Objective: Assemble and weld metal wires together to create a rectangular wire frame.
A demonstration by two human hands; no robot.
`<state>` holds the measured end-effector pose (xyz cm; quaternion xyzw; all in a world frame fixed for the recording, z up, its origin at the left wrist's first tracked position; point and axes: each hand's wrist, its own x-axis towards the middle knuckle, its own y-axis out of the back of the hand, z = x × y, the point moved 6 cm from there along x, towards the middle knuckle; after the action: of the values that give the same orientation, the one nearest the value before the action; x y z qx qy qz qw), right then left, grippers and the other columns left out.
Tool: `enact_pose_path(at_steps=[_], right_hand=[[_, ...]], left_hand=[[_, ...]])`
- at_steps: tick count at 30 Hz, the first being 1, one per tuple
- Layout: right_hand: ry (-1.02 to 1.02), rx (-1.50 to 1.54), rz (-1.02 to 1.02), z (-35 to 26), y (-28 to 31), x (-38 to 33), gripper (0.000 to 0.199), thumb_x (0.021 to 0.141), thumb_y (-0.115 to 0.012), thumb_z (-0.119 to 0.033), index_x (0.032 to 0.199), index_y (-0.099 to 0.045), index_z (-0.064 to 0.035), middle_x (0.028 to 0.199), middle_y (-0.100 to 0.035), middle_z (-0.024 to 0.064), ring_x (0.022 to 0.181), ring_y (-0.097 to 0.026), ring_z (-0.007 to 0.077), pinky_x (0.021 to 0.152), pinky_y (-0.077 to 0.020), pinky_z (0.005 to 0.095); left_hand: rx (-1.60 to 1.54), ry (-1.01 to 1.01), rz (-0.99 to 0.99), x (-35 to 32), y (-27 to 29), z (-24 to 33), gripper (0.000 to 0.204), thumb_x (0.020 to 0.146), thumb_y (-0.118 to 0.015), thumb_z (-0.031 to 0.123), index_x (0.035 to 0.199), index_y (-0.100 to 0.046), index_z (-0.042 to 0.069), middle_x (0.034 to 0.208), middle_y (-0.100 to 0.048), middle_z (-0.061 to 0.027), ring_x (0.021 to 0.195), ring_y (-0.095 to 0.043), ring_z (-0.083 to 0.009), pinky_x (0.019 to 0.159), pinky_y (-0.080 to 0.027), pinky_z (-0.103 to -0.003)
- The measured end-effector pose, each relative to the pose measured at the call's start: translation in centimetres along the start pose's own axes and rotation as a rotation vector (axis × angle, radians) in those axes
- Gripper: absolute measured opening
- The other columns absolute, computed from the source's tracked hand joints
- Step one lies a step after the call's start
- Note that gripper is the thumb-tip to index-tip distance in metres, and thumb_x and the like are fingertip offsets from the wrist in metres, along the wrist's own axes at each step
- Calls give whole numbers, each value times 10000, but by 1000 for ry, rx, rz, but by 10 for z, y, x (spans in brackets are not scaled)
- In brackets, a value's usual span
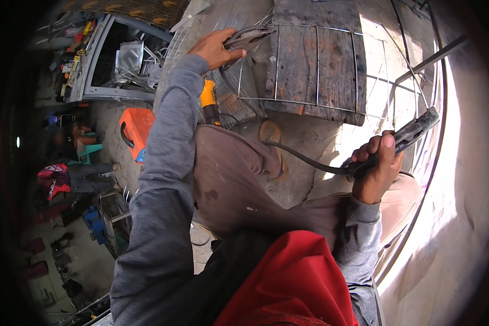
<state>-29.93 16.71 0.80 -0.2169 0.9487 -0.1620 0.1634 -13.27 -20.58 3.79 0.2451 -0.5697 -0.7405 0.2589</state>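
Observation:
My left hand reaches far forward and grips a dark metal clamp-like tool at the near-left corner of a wire grid frame. The grid lies on a worn wooden board on the concrete floor. My right hand is closed around the handle of a welding electrode holder, held up beside my right knee, with its black cable trailing left across my lap. A thin metal rod runs diagonally past the holder's tip.
A yellow-and-black power tool lies by my left knee. An orange case sits on the floor to the left. A metal frame with scrap parts stands at upper left. A curved steel hoop arcs along the right.

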Motion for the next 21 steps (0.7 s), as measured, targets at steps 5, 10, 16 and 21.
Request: enact_pose_path(at_steps=[5,10,16,21], right_hand=[[3,-28,-2,1,0,0,469,859,-705,-401,1019,-467,-30,687,-472,24,533,-481,109,501,-462,274],[0,-62,4,0,-1,-1,471,864,-696,-418,1012,-473,-31,662,-472,21,526,-481,109,501,-460,273],[2,-57,-9,1,0,0,466,863,-704,-412,1011,-473,-36,661,-481,24,524,-484,108,502,-462,270],[-6,-38,-15,3,0,-1,455,870,-705,-400,1015,-470,-39,671,-486,26,527,-486,109,503,-463,273]], left_hand=[[125,-47,-48,-1,-5,16,670,814,-681,496,1337,-550,98,1258,-598,-157,1161,-575,-332,995,-458,-416],[180,-35,-110,0,-14,32,668,856,-603,588,1332,-569,120,1253,-597,-145,1197,-552,-330,1025,-444,-423],[204,-13,-158,3,-24,33,692,854,-583,657,1308,-600,135,1248,-602,-146,1223,-535,-336,1044,-435,-444],[217,-130,-34,2,-23,39,695,850,-605,652,1246,-640,81,1083,-642,-164,1034,-619,-337,901,-494,-431]])
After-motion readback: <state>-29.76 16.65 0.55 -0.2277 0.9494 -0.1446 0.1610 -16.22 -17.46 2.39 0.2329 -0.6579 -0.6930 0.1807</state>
